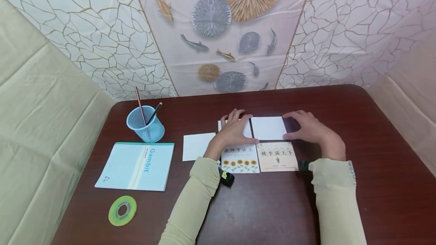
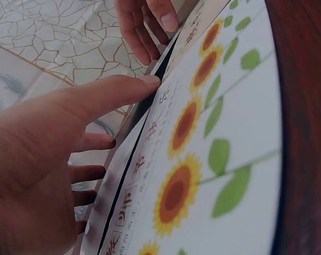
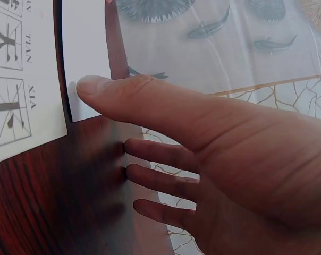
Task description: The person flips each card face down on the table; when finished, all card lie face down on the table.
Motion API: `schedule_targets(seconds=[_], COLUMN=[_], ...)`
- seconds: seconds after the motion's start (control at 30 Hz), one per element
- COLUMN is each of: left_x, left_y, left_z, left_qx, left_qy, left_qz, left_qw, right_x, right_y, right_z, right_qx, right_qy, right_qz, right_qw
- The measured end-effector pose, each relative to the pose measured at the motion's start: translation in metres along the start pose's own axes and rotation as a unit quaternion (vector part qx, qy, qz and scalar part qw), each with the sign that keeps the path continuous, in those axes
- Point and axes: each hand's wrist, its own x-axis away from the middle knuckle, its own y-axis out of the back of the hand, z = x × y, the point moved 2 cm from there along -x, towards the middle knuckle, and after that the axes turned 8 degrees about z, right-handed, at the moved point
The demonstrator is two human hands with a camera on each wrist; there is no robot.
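A blank white card lies flat on the table between both hands. My left hand is at its left edge, thumb and fingers spread, partly covering a second white card. At the right edge, the thumb and a finger of my right hand touch the corners; in the right wrist view the thumb rests on the white card and the other fingers extend fairly straight. Just in front lie a sunflower card and a cream card with large Chinese characters. A third white card is left of these.
On the left stand a blue mesh pen cup with pencils, a light-blue "Gambit" notebook and a green tape roll. A patterned cloth hangs behind the dark wooden table.
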Motion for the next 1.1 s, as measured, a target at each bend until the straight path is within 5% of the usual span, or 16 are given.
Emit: schedule_targets(seconds=[0.37,0.63,0.83,1.1], left_x=[0.005,0.019,0.052,0.105], left_y=[0.004,0.018,0.028,0.035], left_z=[0.003,0.007,0.014,0.023], left_qx=[-0.006,0.036,0.017,-0.054], left_qy=[0.006,0.007,-0.015,-0.021], left_qz=[0.009,-0.013,-0.015,0.023], left_qw=[0.9999,0.9993,0.9996,0.9981], right_x=[-0.004,-0.004,-0.002,0.011], right_y=[-0.001,0.003,0.003,-0.038], right_z=[0.006,0.018,0.053,0.098], right_qx=[0.002,0.007,0.039,0.08], right_qy=[-0.002,-0.006,0.046,0.138], right_qz=[-0.001,-0.003,-0.016,-0.004], right_qw=[1.0,1.0,0.998,0.9872])
